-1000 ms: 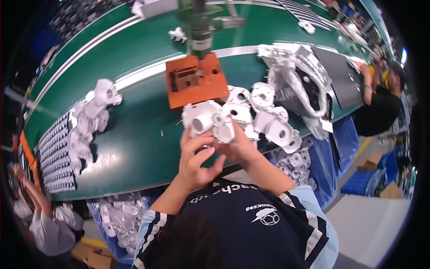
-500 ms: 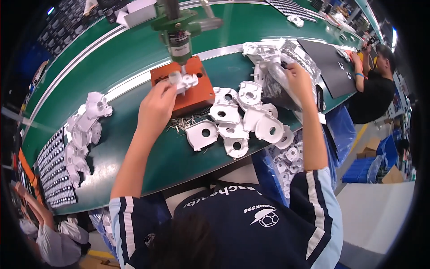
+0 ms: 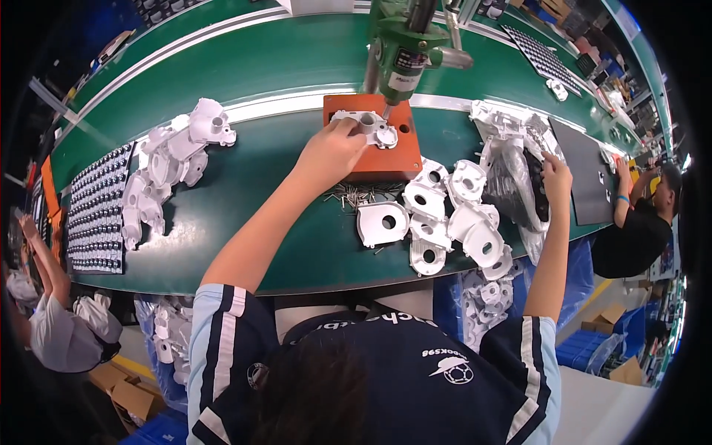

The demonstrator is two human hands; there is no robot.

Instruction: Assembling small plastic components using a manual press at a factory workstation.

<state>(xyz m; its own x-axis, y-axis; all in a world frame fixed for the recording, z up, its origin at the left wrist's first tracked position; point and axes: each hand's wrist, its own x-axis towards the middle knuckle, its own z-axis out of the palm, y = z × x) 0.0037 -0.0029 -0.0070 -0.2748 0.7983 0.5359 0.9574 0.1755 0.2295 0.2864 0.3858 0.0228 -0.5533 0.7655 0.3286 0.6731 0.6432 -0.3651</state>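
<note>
My left hand (image 3: pixel 335 152) is closed on a white plastic housing (image 3: pixel 384 136) with round bosses, holding it on an orange block (image 3: pixel 377 162). Directly above stands a green screwdriving press (image 3: pixel 404 55), its thin tip down at the housing. My right hand (image 3: pixel 556 182) is by the right side of a clear plastic bag (image 3: pixel 510 182), fingers curled; whatever they grip cannot be made out. Between the block and the bag lie several white covers (image 3: pixel 424 199) with round holes. Loose screws (image 3: pixel 354 196) are heaped at the block's front edge.
White housings (image 3: pixel 172 152) are piled at left beside a tray of small dark parts (image 3: pixel 100 215). More housings (image 3: pixel 508 119) lie behind the bag. A black board (image 3: pixel 582 174) is at right, with a co-worker (image 3: pixel 641 222) beyond. Blue-lined bins of white parts (image 3: pixel 486 300) stand below the table edge.
The view has swung, shifting the scene. My left hand has set the housing lower onto the orange block under the press tip. My right hand has moved toward the bag's right edge.
</note>
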